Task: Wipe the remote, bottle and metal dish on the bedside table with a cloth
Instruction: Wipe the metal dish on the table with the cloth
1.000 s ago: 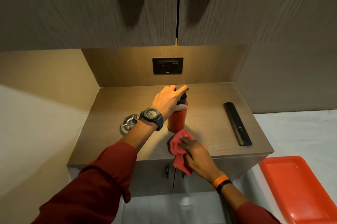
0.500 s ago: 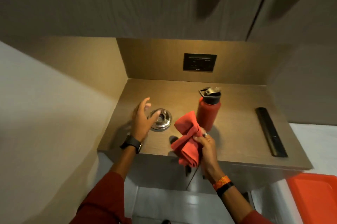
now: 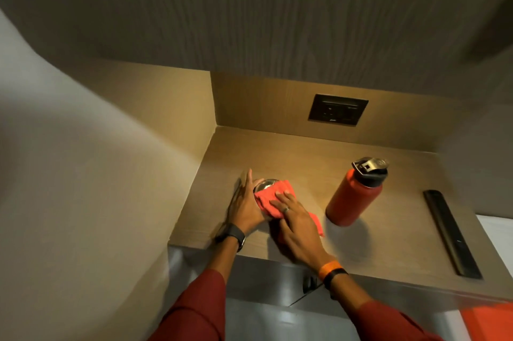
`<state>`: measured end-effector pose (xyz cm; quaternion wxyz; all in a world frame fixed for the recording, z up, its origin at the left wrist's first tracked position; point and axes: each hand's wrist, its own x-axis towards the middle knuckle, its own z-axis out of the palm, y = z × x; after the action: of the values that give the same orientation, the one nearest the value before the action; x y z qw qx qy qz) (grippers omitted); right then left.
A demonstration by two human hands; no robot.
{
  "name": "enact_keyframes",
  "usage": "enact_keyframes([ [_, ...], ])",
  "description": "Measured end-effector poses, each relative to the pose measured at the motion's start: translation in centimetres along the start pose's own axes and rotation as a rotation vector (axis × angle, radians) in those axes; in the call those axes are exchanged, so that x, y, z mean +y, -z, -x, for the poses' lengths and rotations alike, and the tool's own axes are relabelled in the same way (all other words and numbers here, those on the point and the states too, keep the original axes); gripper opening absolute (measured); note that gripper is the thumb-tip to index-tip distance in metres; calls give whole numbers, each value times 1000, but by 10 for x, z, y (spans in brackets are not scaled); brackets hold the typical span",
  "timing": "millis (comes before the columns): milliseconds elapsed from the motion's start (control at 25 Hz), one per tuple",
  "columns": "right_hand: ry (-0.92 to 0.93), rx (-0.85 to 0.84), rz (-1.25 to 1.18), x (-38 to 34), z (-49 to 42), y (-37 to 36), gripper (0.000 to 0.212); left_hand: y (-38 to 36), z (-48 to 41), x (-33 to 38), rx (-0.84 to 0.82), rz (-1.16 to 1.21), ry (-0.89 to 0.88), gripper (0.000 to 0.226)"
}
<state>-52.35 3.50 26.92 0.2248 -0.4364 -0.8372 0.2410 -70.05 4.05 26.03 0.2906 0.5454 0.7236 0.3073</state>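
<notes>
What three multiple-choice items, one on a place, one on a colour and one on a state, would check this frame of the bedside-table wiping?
1. Where does the remote lie?
A. Near the right edge of the bedside table
B. Between the dish and the bottle
C. On the floor

2. What colour is the cloth?
A. White
B. Red
C. Blue

3. How does the bottle stand?
A. On its side
B. Lifted in a hand
C. Upright on the table, untouched

Answers:
1 A: the dark remote lies by the right edge, beyond the bottle.
2 B: the cloth under the right hand is red, pressed over the metal dish.
3 C: the bottle stands on its base with the lid on, and both hands, the left hand included, are at the dish.
</notes>
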Motion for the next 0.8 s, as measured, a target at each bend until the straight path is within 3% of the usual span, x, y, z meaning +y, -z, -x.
enact_keyframes([
  [160,-89,-75,187,-17,-59,2,53,0,-1,0,12,-19,-26,124],
  [360,167,-233,100,0,-26,18,49,8,2,-4,-3,29,-73,143],
  [600,46,-94,139,10,-25,33,44,5,12,1,30,78,-86,138],
  [680,31,-120,224,5,-35,28,51,5,13,3,31,71,-75,132],
  [800,77,-173,132,-5,-42,17,52,4,15,6,26,14,-95,136],
])
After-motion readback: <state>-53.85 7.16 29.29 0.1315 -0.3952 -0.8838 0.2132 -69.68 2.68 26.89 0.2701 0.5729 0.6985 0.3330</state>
